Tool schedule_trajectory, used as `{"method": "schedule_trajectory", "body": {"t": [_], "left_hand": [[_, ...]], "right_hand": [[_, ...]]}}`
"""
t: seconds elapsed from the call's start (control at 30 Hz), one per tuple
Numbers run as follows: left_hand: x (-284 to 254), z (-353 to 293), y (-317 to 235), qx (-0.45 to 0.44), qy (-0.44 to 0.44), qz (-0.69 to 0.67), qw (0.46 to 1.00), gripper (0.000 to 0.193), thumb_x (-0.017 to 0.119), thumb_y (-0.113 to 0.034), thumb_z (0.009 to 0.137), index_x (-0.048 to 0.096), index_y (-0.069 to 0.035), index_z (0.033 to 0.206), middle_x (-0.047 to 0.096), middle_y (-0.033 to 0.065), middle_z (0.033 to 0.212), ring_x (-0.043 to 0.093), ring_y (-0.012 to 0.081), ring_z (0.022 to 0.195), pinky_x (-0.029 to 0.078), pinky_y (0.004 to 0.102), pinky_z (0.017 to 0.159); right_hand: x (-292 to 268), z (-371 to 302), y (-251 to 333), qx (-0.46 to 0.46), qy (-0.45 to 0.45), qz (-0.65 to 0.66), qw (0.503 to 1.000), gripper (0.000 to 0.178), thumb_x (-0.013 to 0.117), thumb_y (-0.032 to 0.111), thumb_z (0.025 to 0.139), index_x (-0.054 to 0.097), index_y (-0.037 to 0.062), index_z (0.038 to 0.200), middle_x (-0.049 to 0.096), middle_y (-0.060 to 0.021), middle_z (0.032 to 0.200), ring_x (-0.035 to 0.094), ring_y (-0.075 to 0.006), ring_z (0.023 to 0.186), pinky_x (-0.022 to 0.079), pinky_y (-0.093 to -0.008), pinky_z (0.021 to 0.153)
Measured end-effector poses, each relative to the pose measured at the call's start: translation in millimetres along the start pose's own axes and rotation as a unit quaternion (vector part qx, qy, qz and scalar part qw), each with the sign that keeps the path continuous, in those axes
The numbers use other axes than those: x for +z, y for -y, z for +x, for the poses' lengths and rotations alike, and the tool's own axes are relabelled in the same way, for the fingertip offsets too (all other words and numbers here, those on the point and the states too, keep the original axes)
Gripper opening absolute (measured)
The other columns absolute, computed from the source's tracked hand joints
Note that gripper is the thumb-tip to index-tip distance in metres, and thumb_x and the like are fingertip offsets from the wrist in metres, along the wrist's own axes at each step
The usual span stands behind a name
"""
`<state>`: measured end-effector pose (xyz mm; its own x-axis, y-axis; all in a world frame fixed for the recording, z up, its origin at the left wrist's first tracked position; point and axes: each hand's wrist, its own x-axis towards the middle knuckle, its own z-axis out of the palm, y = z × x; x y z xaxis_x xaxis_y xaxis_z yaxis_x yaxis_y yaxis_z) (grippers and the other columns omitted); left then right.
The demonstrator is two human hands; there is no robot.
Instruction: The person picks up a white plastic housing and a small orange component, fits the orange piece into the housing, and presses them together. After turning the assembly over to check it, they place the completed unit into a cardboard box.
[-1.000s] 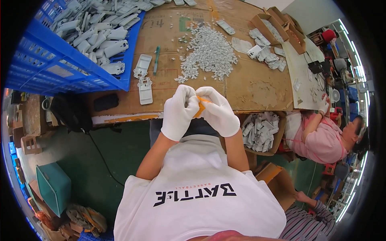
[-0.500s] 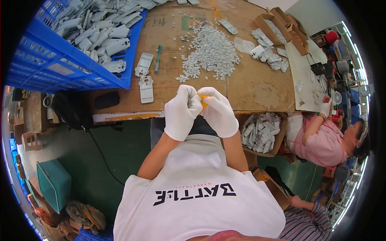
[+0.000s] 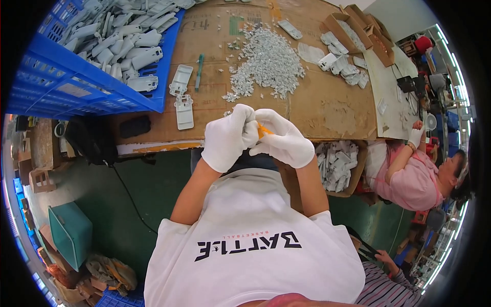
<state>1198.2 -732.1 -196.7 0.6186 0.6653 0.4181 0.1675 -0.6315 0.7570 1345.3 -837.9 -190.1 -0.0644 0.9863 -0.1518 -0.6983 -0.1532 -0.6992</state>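
My white-gloved right hand (image 3: pixel 284 139) pinches a small orange piece (image 3: pixel 264 131) of unclear material; beside it my white-gloved left hand (image 3: pixel 230 139) curls closed, contents hidden. I judge this two-handed fingerwork, calling for steady fingertips. Beyond my grip spreads a heap of tiny pale-grey pieces (image 3: pixel 268 64).

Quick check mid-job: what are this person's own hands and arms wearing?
The left hand and right hand each wear a plain white fabric glove that covers the fingers and ends near the wrist. Forearms are bare below short white sleeves. No cables show on them.
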Motion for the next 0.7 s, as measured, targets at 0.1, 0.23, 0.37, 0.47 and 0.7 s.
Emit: {"method": "schedule_trajectory", "body": {"t": [0.1, 0.23, 0.37, 0.47, 0.7], "left_hand": [[-5.1, 3.5, 8.1, 0.067, 0.028, 0.012, 0.997, 0.017, 0.063, 0.003, 0.08, 0.055, -0.007, 0.09, 0.057, 0.0061, 0.062, 0.059, 0.0207, 0.051, 0.047, 0.0301, 0.05], [-14.0, 14.6, 19.7, 0.162, 0.043, 0.042, 0.985, 0.02, 0.066, 0.002, 0.077, 0.054, -0.009, 0.088, 0.056, 0.0055, 0.062, 0.059, 0.0219, 0.051, 0.047, 0.0311, 0.049], [-18.6, 20.5, 31.8, 0.218, 0.071, 0.03, 0.973, 0.022, 0.069, 0.0, 0.073, 0.054, -0.01, 0.085, 0.054, 0.005, 0.06, 0.057, 0.0235, 0.05, 0.046, 0.0321, 0.048], [-24.9, 23.4, 34.8, 0.237, 0.114, 0.0, 0.965, 0.023, 0.07, 0.0, 0.07, 0.054, -0.01, 0.084, 0.053, 0.0052, 0.059, 0.055, 0.0241, 0.049, 0.045, 0.0327, 0.047], [-35.5, 21.8, 33.4, 0.229, 0.201, -0.023, 0.952, 0.019, 0.066, 0.0, 0.071, 0.054, -0.011, 0.079, 0.051, 0.0066, 0.058, 0.054, 0.0255, 0.048, 0.044, 0.0336, 0.047]], "right_hand": [[-0.5, -5.7, -2.6, 0.032, 0.012, 0.019, 0.999, 0.035, 0.059, 0.021, 0.098, 0.05, 0.001, 0.125, 0.055, -0.0103, 0.11, 0.06, -0.0207, 0.091, 0.053, -0.0341, 0.071], [-13.7, -4.1, -15.9, 0.163, -0.023, 0.095, 0.982, 0.039, 0.046, 0.035, 0.104, 0.042, 0.0116, 0.073, 0.041, 0.0007, 0.063, 0.035, -0.0133, 0.053, 0.031, -0.0291, 0.05], [-10.8, -15.5, -18.0, 0.143, 0.016, 0.09, 0.985, 0.049, 0.042, 0.034, 0.106, 0.035, 0.0133, 0.062, 0.035, 0.0029, 0.055, 0.028, -0.0123, 0.047, 0.027, -0.0293, 0.046], [-14.0, -18.7, -19.3, 0.142, 0.078, 0.145, 0.976, 0.053, 0.04, 0.03, 0.106, 0.031, 0.0152, 0.056, 0.027, 0.0055, 0.048, 0.022, -0.0113, 0.041, 0.023, -0.0287, 0.043], [-34.4, -14.5, -26.8, 0.214, 0.243, 0.17, 0.931, 0.059, 0.043, 0.017, 0.102, 0.025, 0.0154, 0.046, 0.029, 0.0031, 0.04, 0.027, -0.0112, 0.036, 0.02, -0.0288, 0.037]]}}
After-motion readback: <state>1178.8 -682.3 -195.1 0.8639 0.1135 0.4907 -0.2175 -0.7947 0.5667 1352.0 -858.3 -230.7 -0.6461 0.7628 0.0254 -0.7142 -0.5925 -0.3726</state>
